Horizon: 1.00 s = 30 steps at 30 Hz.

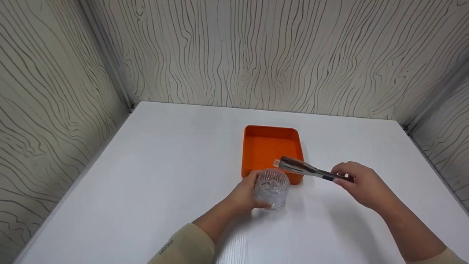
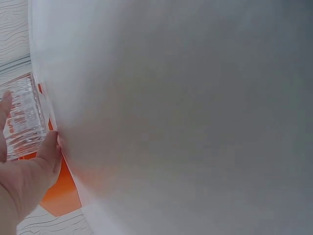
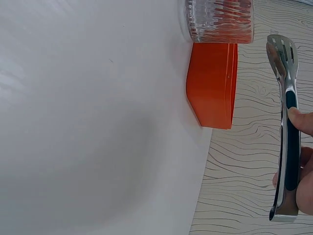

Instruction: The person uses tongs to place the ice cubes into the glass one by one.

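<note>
A ribbed clear glass [image 1: 272,190] with clear ice-like pieces inside stands at the near side of an orange tray [image 1: 271,146]. My left hand [image 1: 246,194] grips this glass from the left, thumb and fingers around its wall; the left wrist view shows the same hand [image 2: 29,176] on the glass [image 2: 24,117]. Metal tongs [image 1: 306,169] with dark grips are in my right hand [image 1: 361,183], held above the tray's near right corner. A small clear cube [image 1: 276,162] sits at the tongs' tips. In the right wrist view the tongs [image 3: 288,122] are nearly closed.
The white table [image 1: 165,165] spreads around the tray. Wood-patterned panels [image 1: 227,55] stand behind it and on both sides.
</note>
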Tool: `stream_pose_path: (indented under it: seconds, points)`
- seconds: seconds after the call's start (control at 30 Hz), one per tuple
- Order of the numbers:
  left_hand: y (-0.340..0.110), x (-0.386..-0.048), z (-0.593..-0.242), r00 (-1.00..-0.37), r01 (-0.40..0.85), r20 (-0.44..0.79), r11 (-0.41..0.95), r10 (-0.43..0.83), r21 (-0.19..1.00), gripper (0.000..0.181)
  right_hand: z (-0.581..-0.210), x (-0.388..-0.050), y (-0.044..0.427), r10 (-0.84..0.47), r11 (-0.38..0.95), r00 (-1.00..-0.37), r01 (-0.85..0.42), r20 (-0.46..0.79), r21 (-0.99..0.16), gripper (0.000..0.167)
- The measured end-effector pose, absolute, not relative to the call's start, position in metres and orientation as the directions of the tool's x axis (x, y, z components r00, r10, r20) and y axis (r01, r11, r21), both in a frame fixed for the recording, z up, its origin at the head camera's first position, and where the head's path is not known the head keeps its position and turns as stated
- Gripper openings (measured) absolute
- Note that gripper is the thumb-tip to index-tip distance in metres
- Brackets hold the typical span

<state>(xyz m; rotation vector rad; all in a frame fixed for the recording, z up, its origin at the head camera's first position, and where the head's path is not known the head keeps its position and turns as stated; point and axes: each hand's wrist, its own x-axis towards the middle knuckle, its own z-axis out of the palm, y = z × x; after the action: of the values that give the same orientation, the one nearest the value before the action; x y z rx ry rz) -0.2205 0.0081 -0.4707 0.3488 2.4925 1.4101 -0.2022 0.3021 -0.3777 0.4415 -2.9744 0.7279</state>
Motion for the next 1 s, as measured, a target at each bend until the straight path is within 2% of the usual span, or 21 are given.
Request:
stream_pose_path:
  seconds: [0.4,1.0]
  points:
    - [0.006,-0.223,-0.473,-0.935,0.114,-0.078,0.500,0.346,0.859,0.082,-0.382,-0.193,0.300,-0.328,0.829,-0.934,-0.357,0.143,-0.430,0.020]
    - [0.011,-0.221,-0.473,-0.942,0.044,-0.130,0.497,0.309,0.867,0.079,-0.382,-0.191,0.296,-0.321,0.835,-0.943,-0.323,0.083,-0.445,0.022]
